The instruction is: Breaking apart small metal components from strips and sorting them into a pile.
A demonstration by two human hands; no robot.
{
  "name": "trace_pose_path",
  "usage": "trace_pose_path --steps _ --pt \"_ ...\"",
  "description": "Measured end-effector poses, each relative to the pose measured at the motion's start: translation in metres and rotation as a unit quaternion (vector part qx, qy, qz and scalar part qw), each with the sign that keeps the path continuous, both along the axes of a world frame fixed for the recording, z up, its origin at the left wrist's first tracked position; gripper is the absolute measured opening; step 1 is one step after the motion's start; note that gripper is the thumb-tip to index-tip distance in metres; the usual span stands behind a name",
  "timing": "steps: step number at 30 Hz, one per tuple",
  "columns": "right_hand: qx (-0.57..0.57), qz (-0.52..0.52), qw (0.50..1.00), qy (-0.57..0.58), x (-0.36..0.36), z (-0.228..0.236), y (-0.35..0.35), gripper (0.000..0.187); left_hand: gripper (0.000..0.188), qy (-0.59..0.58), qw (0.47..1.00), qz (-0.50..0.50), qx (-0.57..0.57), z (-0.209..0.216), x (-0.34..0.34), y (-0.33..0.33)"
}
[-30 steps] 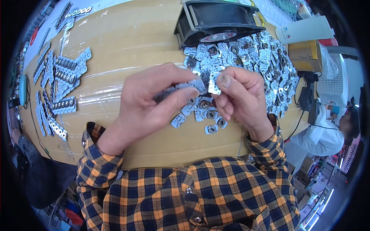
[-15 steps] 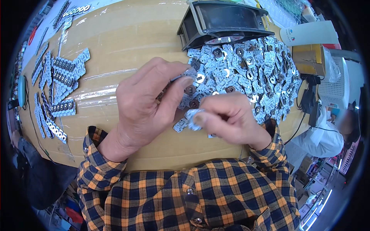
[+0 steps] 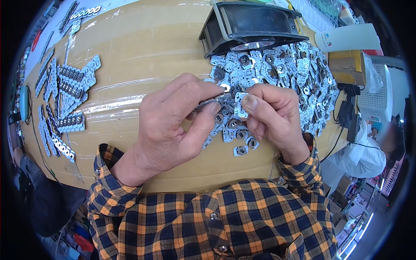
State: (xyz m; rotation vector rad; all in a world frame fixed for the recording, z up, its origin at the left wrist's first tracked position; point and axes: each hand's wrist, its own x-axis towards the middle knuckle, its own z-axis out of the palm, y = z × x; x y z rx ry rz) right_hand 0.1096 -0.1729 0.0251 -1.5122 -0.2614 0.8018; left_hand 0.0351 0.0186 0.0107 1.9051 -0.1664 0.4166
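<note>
Pinched between the thumb and fingers of my right hand (image 3: 277, 117) is a small white-blue circuit board (image 3: 239, 105), held upright with its flat face showing. My left hand (image 3: 173, 117), just beside it, closes thumb and forefinger on another small circuit board (image 3: 205, 103), mostly covered by the fingers; whether it is one or several I cannot tell. Under and beyond both hands spreads a heap of loose circuit boards (image 3: 299, 82), many with a dark or silvery round part. One loose board (image 3: 241, 150) lies at the heap's near edge.
A black box fan (image 3: 260, 21) stands behind the heap. Overlapping rows of boards (image 3: 71, 80) lie at the left. At the right are a white cylindrical container (image 3: 349, 38), a cardboard box (image 3: 346, 67), a white perforated basket (image 3: 376, 93) and cables. A person in white (image 3: 359, 156) is beyond.
My right hand has moved up and away from me, turning the board it pinches to show its flat face. My left hand has shifted slightly right, its fingertips lower.
</note>
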Motion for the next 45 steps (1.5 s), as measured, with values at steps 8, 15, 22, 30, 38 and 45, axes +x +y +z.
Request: trace_pose_path --steps 8,15,22,30,38,45 --pt "0.008 -0.012 0.998 0.055 0.004 -0.002 0.006 0.03 0.019 0.001 0.999 -0.003 0.034 -0.002 0.001 -0.001" --pt "-0.012 -0.006 1.0 -0.014 0.007 -0.004 0.01 0.031 0.022 -0.081 0.995 0.026 0.044 -0.014 0.009 -0.004" --pt "-0.027 -0.012 0.999 -0.015 0.008 -0.003 0.014 0.031 0.023 -0.087 0.994 0.042 0.049 -0.015 0.011 -0.004" --pt "-0.024 -0.011 1.0 0.015 0.011 -0.004 0.014 0.032 0.019 -0.028 0.997 0.041 0.054 -0.009 0.007 -0.002" --pt "-0.007 0.02 0.999 0.039 0.019 -0.007 0.014 0.033 0.019 -0.01 0.998 0.052 0.035 -0.009 0.008 0.0" --pt "-0.026 0.023 0.999 0.032 0.022 -0.006 0.014 0.032 0.019 -0.055 0.996 0.064 0.021 -0.014 0.01 0.001"
